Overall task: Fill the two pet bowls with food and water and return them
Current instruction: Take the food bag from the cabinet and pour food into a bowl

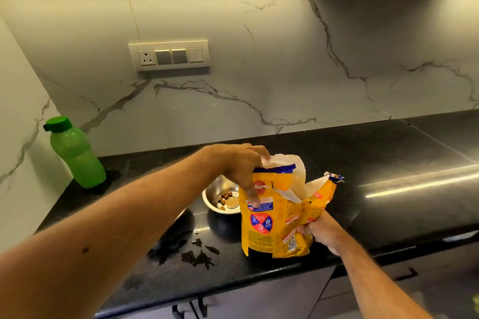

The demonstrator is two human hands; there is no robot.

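Your left hand [237, 163] pinches the top edge of the yellow food bag [278, 215], standing upright at lower centre, mouth up, while your right hand [320, 232] clutches its right side. Behind it, the steel bowl [220, 195] holds a few kibbles; a green bottle [75, 153] stands far left on the tabletop [388, 189].

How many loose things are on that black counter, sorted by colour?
Green: 1, the bottle
Yellow: 1, the pet food bag
Silver: 1, the steel bowl behind the bag, holding a few kibbles
Total: 3
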